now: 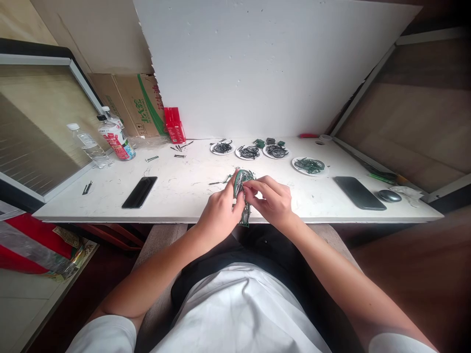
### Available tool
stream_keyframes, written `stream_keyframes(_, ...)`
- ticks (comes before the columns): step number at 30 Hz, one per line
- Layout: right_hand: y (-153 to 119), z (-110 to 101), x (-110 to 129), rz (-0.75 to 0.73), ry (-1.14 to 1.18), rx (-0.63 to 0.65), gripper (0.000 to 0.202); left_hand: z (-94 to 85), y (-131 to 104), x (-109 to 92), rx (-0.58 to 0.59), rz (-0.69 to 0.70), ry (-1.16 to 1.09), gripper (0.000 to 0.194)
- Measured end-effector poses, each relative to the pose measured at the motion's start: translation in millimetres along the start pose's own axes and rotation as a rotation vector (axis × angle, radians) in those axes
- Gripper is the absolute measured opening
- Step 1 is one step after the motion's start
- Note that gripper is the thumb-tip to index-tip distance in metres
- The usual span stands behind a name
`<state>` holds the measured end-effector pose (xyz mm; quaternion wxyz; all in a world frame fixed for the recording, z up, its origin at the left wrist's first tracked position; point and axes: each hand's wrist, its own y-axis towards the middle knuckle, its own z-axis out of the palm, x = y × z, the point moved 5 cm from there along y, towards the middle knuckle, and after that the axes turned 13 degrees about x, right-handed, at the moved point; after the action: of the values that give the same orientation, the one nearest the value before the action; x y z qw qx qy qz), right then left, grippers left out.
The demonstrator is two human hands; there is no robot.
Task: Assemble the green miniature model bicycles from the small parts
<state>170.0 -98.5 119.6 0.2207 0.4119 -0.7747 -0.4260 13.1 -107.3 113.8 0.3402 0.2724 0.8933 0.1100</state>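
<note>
A green and grey assembly with wheel-like round parts point(240, 182) is held up over the table's front edge. My left hand point(222, 208) grips it from the left, thumb and fingers closed around its side. From the right, my right hand point(271, 198) pinches at its middle, the fingertips pressed together close to my left thumb. Whatever small part those fingertips hold is too small to tell. Thin green and dark pieces show behind the hands and hang below them, at the edge.
Three plates of dark parts point(222, 147) point(248, 152) point(275, 151) and one of green parts point(309, 166) stand behind. A phone point(140, 192) lies left; a dark slab point(359, 193) and a mouse point(389, 196) lie right. Bottles point(117, 141), a red box point(174, 125) and loose parts are back left.
</note>
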Motion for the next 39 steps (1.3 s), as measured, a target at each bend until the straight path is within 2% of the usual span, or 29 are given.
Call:
stream_keyframes(4, 1, -1, 1, 0.02, -0.011, -0.002, 0.014, 1.4, -1, -1, -0.035, 0.04, 0.054, 0.043)
stream_keyframes(11, 1, -1, 2, 0.051, 0.032, -0.017, 0.013, 3.9, 0, 4, -0.044, 0.044, 0.113, 0.057)
stream_keyframes(18, 1, 3, 8, 0.223, 0.086, 0.021, 0.012, 4.4, 0, 7, -0.09, 0.055, 0.079, 0.055)
stream_keyframes(22, 4, -2, 6, 0.237, 0.116, 0.037, 0.014, -0.1, 2, 9, -0.127, 0.064, -0.009, 0.051)
stream_keyframes(25, 9, -15, -5, 0.224, 0.105, -0.001, 0.013, -7.8, 5, 15, -0.159, 0.045, -0.153, 0.044)
stream_keyframes(28, 7, -23, -31, 0.364, 0.126, -0.062, 0.017, -16.6, 10, 24, -0.213, 0.024, -0.355, 0.041)
stream_keyframes(31, -1, -7, -58, 0.572, 0.305, 0.017, 0.038, -24.3, 14, 30, -0.272, 0.037, -0.538, 0.046)
stream_keyframes(34, -12, 24, -71, 0.677, 0.639, 0.195, 0.062, -30.5, 16, 30, -0.31, 0.058, -0.629, 0.051)
stream_keyframes(36, -16, 40, -69, 0.682, 0.852, 0.306, 0.065, -32.7, 18, 30, -0.318, 0.054, -0.654, 0.054)
stream_keyframes(39, -17, 48, -63, 0.678, 1.046, 0.396, 0.056, -33.0, 21, 31, -0.301, 0.06, -0.733, 0.055)
